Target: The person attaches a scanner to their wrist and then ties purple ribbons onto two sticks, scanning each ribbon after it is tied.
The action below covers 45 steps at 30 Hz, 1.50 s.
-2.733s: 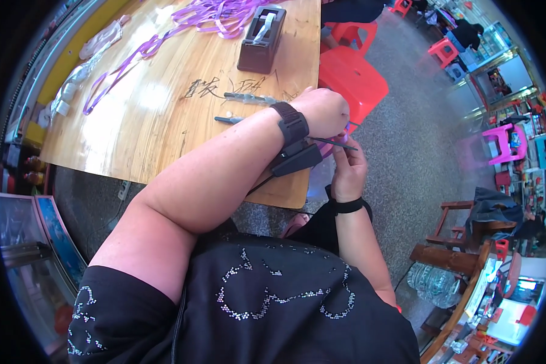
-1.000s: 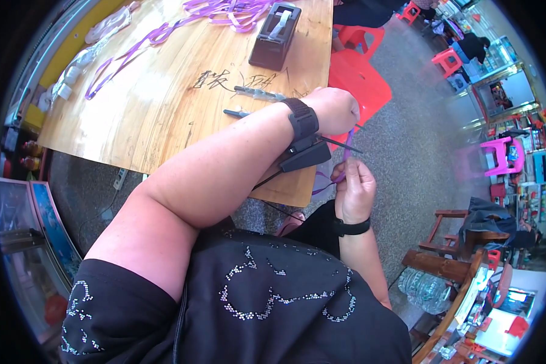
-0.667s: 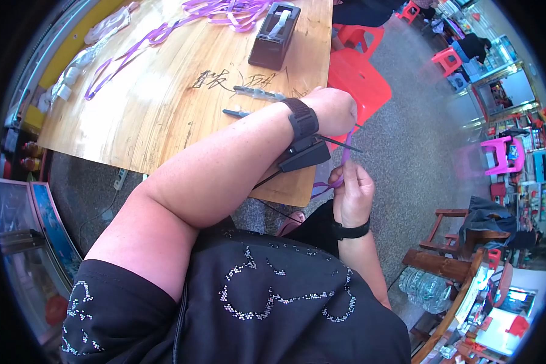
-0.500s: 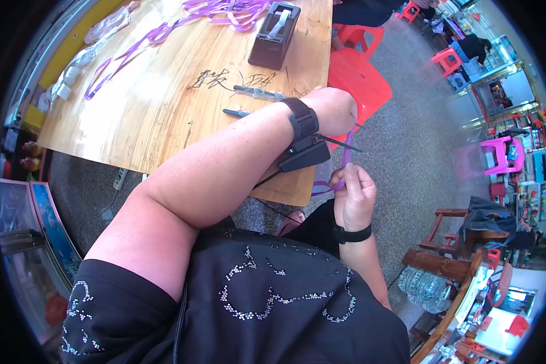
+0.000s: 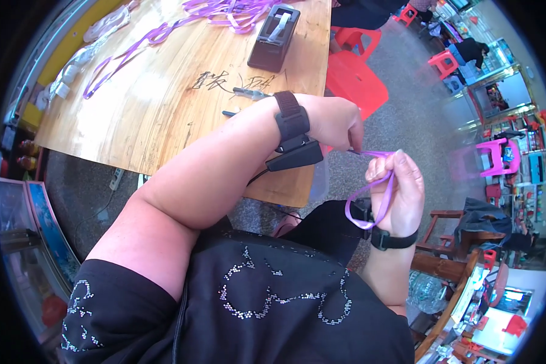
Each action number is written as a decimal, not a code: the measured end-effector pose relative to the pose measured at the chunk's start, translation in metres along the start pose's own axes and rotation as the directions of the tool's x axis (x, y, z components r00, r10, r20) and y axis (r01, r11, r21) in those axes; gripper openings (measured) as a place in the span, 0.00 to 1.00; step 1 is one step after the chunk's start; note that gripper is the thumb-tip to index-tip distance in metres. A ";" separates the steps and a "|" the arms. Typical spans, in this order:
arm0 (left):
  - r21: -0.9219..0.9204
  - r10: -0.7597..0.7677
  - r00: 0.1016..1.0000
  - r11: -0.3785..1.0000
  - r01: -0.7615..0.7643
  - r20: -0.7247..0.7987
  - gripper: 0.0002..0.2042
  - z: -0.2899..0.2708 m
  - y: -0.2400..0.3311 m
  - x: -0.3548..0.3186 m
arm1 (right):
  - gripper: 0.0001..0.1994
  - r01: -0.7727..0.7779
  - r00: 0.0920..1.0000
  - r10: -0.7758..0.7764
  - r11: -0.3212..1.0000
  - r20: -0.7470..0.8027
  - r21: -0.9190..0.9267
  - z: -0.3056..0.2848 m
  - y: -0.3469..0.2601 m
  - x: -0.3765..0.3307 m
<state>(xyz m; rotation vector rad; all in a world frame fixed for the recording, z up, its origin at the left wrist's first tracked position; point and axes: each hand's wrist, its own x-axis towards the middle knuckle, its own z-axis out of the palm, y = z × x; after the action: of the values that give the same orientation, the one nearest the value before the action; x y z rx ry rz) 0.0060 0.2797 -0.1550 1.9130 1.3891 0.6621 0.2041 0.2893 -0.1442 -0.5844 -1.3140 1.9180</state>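
Observation:
A narrow purple ribbon [image 5: 376,153] stretches between my two hands beyond the table's right edge. My left hand [image 5: 337,121] reaches across from the left, fingertips pinched downward on the ribbon's end; a small dark bit shows at that pinch, too small to name. My right hand [image 5: 400,188] is closed with the ribbon between its fingers, and a loop of it hangs in front of the palm and wrist. Each wrist wears a black strap with a dark device. Near my left forearm lie a slim dark pen-like tool [image 5: 249,92] and another dark tip [image 5: 227,113], partly covered by the arm.
On the wooden table [image 5: 145,121] stand a black tape dispenser [image 5: 267,51] and a tangle of purple ribbons [image 5: 239,13]. A red plastic chair [image 5: 358,82] is by its right edge. A pink stool [image 5: 499,159] and a wooden chair [image 5: 440,224] stand further right.
My right hand has moved right and up, drawing the ribbon out sideways, and its loop now hangs at the wrist. My left fingers point down; the thin black stick no longer sticks out below them.

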 end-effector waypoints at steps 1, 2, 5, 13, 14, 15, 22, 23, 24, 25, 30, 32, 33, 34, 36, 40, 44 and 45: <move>-0.056 -0.015 0.999 0.998 0.018 0.041 0.10 -0.002 0.003 -0.002 | 0.13 0.003 1.000 -0.003 1.000 -0.001 -0.003 0.000 -0.005 0.004; -0.110 -0.029 0.996 0.993 0.038 0.082 0.10 -0.004 0.005 -0.002 | 0.12 -0.005 1.000 0.005 1.000 0.005 0.013 0.001 -0.009 0.008; -0.195 -0.035 0.999 0.980 0.038 0.020 0.10 -0.005 0.005 -0.003 | 0.12 -0.033 0.999 0.032 0.999 0.024 0.037 -0.001 -0.018 0.024; -0.159 0.064 0.976 0.982 -0.098 -0.209 0.08 0.009 -0.009 0.013 | 0.11 -0.137 0.991 0.137 0.986 0.010 0.091 -0.008 -0.031 0.061; -0.196 0.073 0.963 0.972 -0.127 -0.261 0.07 0.011 -0.010 0.014 | 0.11 -0.157 0.988 0.157 0.983 0.003 0.095 -0.009 -0.032 0.066; -0.195 0.071 0.963 0.973 -0.125 -0.261 0.07 0.012 -0.011 0.016 | 0.11 -0.176 0.984 0.177 0.979 -0.004 0.098 -0.010 -0.034 0.071; -0.326 -0.299 0.910 0.924 0.201 -0.288 0.10 0.009 -0.022 0.041 | 0.14 0.013 0.975 -0.031 0.997 -0.219 -0.082 -0.093 -0.013 0.130; -0.364 -0.394 0.889 0.883 0.296 -0.233 0.10 0.007 -0.024 0.048 | 0.13 0.054 0.931 -0.143 0.964 -0.337 -0.260 -0.110 -0.004 0.133; -0.096 -0.181 0.924 0.983 0.158 -0.336 0.11 0.007 -0.036 0.049 | 0.12 0.065 0.927 -0.182 0.939 -0.329 -0.337 -0.113 0.009 0.129; -0.095 -0.192 0.918 0.981 0.169 -0.348 0.11 0.004 -0.047 0.054 | 0.11 0.075 0.922 -0.220 0.909 -0.319 -0.411 -0.118 0.020 0.120; -0.079 -0.427 0.898 0.904 0.421 -0.103 0.12 -0.023 -0.029 0.056 | 0.09 0.231 0.969 -0.238 0.807 0.058 -0.543 -0.103 0.058 0.081; -0.068 -0.504 0.861 0.863 0.500 -0.063 0.14 -0.027 -0.037 0.061 | 0.12 0.356 0.934 -0.264 0.711 0.239 -0.606 -0.095 0.065 0.084; -0.066 -0.505 0.861 0.863 0.501 -0.058 0.14 -0.029 -0.042 0.064 | 0.12 0.353 0.936 -0.264 0.713 0.234 -0.606 -0.092 0.068 0.087; -0.088 -0.460 0.886 0.886 0.454 -0.061 0.13 -0.030 -0.046 0.067 | 0.13 0.391 0.918 -0.268 0.728 0.292 -0.563 -0.087 0.070 0.090; -0.073 -0.437 0.898 0.899 0.432 -0.059 0.14 -0.032 -0.048 0.072 | 0.16 0.429 0.891 -0.263 0.751 0.369 -0.502 -0.083 0.075 0.097; 0.169 -0.373 0.928 0.914 0.368 0.001 0.14 -0.031 -0.042 0.085 | 0.17 0.388 0.907 -0.203 0.743 0.370 -0.545 -0.082 0.079 0.102; 0.263 -0.405 0.914 0.880 0.395 -0.017 0.14 -0.023 -0.055 0.091 | 0.16 0.312 0.947 -0.193 0.738 0.256 -0.599 -0.071 0.091 0.099; 0.402 -0.334 0.942 0.862 0.310 -0.012 0.15 -0.021 -0.060 0.094 | 0.15 0.242 0.970 -0.167 0.757 0.178 -0.607 -0.072 0.097 0.098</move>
<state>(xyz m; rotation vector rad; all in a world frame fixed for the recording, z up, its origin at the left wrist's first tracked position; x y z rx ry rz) -0.0171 0.3861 -0.1860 1.9069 1.8626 0.1621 0.1632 0.3873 -0.2575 -0.6183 -2.0259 1.3190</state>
